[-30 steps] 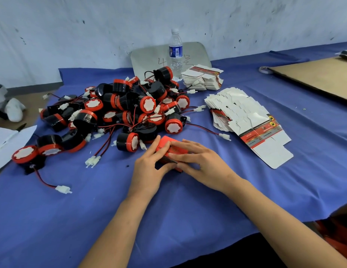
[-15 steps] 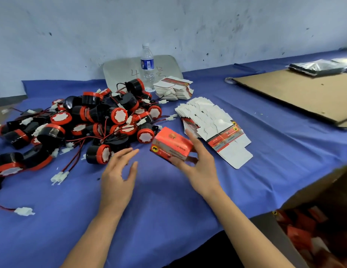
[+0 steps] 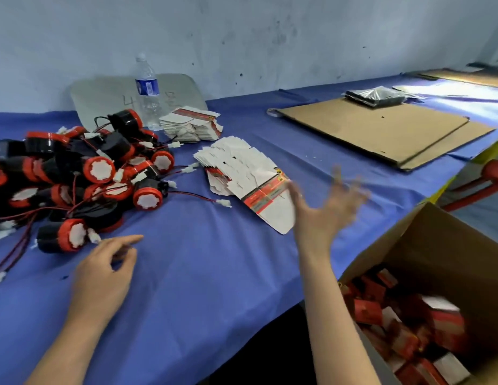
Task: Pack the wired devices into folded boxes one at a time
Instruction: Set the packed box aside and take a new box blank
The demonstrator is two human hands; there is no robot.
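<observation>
A heap of black-and-red wired devices (image 3: pixel 84 173) with red wires and white plugs lies at the left of the blue table. The nearest device (image 3: pixel 60 237) sits just left of my left hand (image 3: pixel 103 270), which rests on the cloth with fingers relaxed and holds nothing. Flat unfolded boxes (image 3: pixel 242 173) fan out in the middle, with a second stack (image 3: pixel 191 125) behind. My right hand (image 3: pixel 324 211) is raised, blurred, fingers spread and empty. A blurred red-and-white box (image 3: pixel 442 315) is in the brown carton (image 3: pixel 425 245) at lower right, among several packed red boxes.
A water bottle (image 3: pixel 146 90) stands at the back before a grey board (image 3: pixel 103 98). Flat brown cardboard (image 3: pixel 375 129) with a dark plastic bag (image 3: pixel 374 95) on it lies at the right. A red stool (image 3: pixel 489 176) stands beyond the table edge.
My right hand lifted the closed red box off the table, carried it right and let it go into the carton. My left hand came off the box and rests on the cloth.
</observation>
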